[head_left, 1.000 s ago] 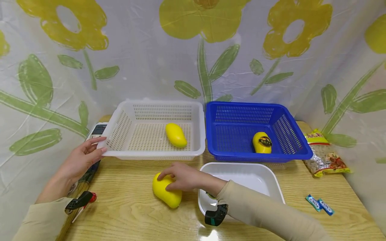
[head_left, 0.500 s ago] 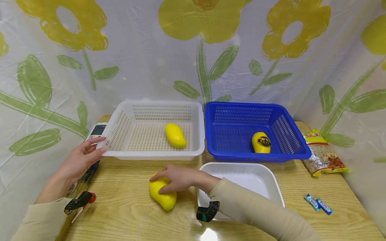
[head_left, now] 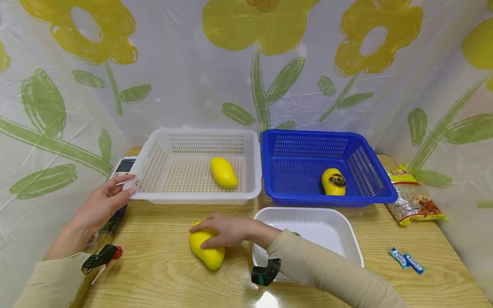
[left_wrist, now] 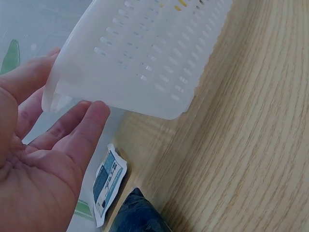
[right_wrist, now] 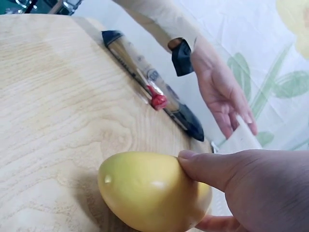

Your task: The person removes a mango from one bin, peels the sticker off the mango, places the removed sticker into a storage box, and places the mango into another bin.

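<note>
Right hand (head_left: 225,231) grasps the yellow mango (head_left: 207,250) on the desk (head_left: 165,273), its long axis running from far-left to near-right. Left hand (head_left: 102,205), fingers straight, touches the white basket's (head_left: 154,160) corner. That basket holds one mango (head_left: 224,172); the blue basket (head_left: 367,164) holds another mango with a dark label (head_left: 333,181), unreadable.

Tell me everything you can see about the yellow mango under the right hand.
The mango is plain yellow, smooth and glossy, with no sticker in view. It lies on its side on the wooden table, in front of the white basket and left of the white tray. The right hand grips it from above.
</note>
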The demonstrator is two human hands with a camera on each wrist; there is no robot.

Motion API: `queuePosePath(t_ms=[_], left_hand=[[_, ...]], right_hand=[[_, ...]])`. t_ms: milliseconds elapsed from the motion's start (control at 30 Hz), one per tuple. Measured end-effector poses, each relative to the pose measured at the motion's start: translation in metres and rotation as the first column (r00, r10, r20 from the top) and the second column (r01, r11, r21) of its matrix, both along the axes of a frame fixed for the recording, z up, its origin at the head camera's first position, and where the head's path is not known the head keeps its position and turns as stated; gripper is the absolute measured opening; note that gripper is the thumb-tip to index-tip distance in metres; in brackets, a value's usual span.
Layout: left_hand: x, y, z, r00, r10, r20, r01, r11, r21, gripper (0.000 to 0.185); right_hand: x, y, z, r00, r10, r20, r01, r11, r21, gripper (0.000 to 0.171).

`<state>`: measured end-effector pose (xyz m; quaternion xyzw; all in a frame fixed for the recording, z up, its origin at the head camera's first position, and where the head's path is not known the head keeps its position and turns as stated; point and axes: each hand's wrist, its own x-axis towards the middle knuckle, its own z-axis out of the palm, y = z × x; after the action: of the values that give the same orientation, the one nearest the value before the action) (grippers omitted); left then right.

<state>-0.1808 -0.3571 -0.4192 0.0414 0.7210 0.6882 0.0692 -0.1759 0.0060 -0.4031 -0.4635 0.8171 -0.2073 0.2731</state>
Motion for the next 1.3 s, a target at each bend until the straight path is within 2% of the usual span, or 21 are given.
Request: queuePosePath(t_ms=[267,467,567,733,900,1033,1100,1200,1300], left_hand=[[0.0,0.001,0.0,1.0,0.003,0.009,-0.003,1.0,0.001,0.043],[-0.001,0.001,0.001,1.0,0.006,0.008,-0.006,1.0,-0.02,0.044],[-0.001,0.001,0.002,1.0,0.005,0.007,-0.005,1.0,-0.028,0.044],[0.0,0.002,0.002,1.0,0.001,-0.009,-0.001,0.998,-0.056,0.044],[0.0,0.001,0.001,1.0,-0.008,-0.022,0.005,0.992,-0.125,0.045],[-0.001,0.0,0.001,1.0,-0.006,-0.024,0.002,0.988,-0.156,0.046],[-0.001,0.0,0.0,1.0,-0.003,-0.025,-0.002,0.986,-0.165,0.048],[-0.001,0.0,0.001,1.0,0.002,-0.021,-0.005,0.987,-0.159,0.048],[-0.001,0.001,0.001,1.0,0.002,-0.016,-0.004,0.987,-0.159,0.048]], right_hand=[[0.007,0.011,0.001,0.999,-0.036,-0.038,0.033,0.995,-0.094,0.046],[0.014,0.035,0.017,0.994,-0.109,0.004,0.108,0.972,-0.208,0.042],[0.019,0.05,0.024,0.987,-0.15,0.056,0.16,0.951,-0.263,0.04],[0.026,0.075,0.031,0.961,-0.222,0.166,0.268,0.899,-0.347,0.041],[0.025,0.093,0.037,0.931,-0.31,0.192,0.364,0.821,-0.44,0.043],[0.019,0.101,0.046,0.889,-0.366,0.277,0.458,0.746,-0.485,0.043],[0.015,0.103,0.051,0.866,-0.388,0.315,0.499,0.717,-0.487,0.041],[0.005,0.103,0.056,0.846,-0.41,0.34,0.531,0.693,-0.488,0.04],[-0.007,0.1,0.057,0.84,-0.446,0.309,0.543,0.685,-0.487,0.039]])
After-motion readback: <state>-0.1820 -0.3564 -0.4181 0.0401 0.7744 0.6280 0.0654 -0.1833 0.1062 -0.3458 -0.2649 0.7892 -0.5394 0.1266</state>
